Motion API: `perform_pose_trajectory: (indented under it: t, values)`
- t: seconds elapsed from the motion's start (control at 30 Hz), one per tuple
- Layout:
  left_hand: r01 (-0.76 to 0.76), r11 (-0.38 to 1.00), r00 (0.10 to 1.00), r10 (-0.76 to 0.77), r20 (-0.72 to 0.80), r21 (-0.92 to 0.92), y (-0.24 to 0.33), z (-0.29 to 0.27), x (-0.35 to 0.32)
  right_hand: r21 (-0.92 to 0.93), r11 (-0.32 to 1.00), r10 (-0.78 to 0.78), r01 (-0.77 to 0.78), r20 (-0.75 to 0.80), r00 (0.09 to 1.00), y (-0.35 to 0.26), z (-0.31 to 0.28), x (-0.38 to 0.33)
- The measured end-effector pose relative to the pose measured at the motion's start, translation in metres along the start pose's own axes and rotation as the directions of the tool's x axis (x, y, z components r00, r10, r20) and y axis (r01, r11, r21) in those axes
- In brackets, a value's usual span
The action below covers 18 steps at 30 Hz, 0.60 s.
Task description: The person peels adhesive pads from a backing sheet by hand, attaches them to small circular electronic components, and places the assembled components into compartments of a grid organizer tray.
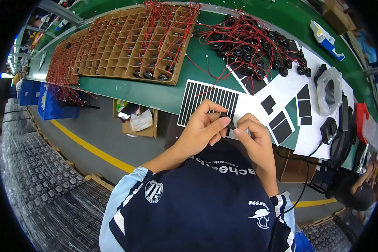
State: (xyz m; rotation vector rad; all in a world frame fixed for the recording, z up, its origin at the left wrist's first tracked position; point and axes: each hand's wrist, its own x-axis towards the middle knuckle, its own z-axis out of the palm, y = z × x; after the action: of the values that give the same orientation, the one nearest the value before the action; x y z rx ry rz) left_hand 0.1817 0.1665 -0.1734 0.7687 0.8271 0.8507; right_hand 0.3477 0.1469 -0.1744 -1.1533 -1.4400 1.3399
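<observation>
Between the fingertips of my two hands is a small black part [225,116], held just above the near edge of the green table. My left hand [200,129] pinches it with thumb and forefinger, the other fingers curled beneath. Closed at its right end, the fingertips of my right hand [256,135] grip a narrow black end of it; fingers cover most of its shape. Right behind the hands lies a white sheet of parallel black strips [191,101]. Farther back rises a pile of round black speaker-like parts [248,56] with tangled red wires.
At the back left stands a divided cardboard tray [109,54] with wired black parts. White sheets with black patches [281,128], a plastic-wrapped roll [329,91] and a red bin [362,122] lie rightward. A cardboard box [140,126] is below the table edge.
</observation>
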Motion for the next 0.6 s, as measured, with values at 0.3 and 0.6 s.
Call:
perform_pose_trajectory:
  t: [0.3,0.6]
  values:
    - [0.13,0.957,0.986,-0.098,0.132,-0.26,-0.0036,-0.0063,0.0005,0.016,1.0,-0.008,0.008,0.002,1.0,-0.0035,-0.0005,0.0033]
    - [-0.038,0.979,0.987,0.006,0.16,0.198,-0.0078,-0.0109,0.0057,-0.119,0.992,0.039,-0.041,-0.019,0.999,-0.0029,0.0032,0.0]
